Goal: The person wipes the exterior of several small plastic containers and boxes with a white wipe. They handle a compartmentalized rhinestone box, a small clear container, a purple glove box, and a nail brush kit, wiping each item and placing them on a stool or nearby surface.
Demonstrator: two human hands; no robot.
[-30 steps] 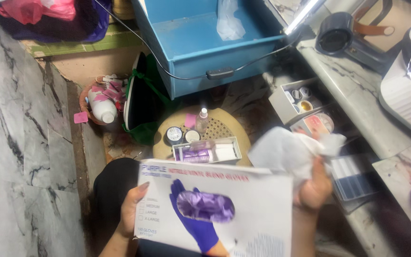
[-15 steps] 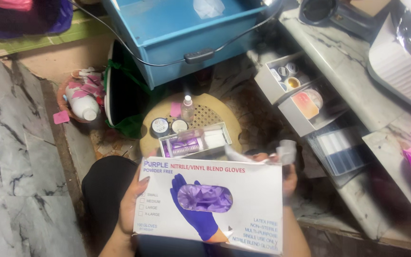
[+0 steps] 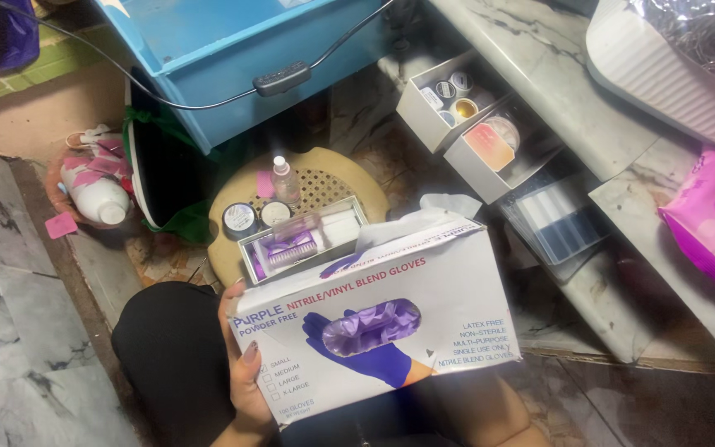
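1. A white cardboard glove box (image 3: pixel 374 323), printed with a blue glove and showing purple gloves through an oval window, is being held tilted above the person's lap, its right end raised.
2. The left hand (image 3: pixel 246 364) is gripping the box's left end, fingers wrapped over the front face.
3. The right hand is sitting hidden behind the box; only a forearm (image 3: pixel 490 418) is showing below the box, so I cannot tell whether that hand is clasped or loose.
4. A white tissue (image 3: pixel 424 217) is poking up just behind the box's top edge.
5. Just beyond the box, a round tan stool (image 3: pixel 337 184) is carrying a small tray (image 3: pixel 304 242) with a purple brush, two round jars (image 3: pixel 256 217) and a small clear bottle (image 3: pixel 285 180).
6. Farther beyond the box, a blue bin (image 3: pixel 233 58) is standing with a black cable (image 3: pixel 281 79) running across its front.
7. Up and right of the box, white open drawers (image 3: pixel 473 132) are holding small pots.
8. Far right of the box, a pink packet (image 3: pixel 713 219) is lying on a marble ledge (image 3: pixel 556 91).
9. Left of the box, a white bottle (image 3: pixel 97 194) is lying on its side on the floor.
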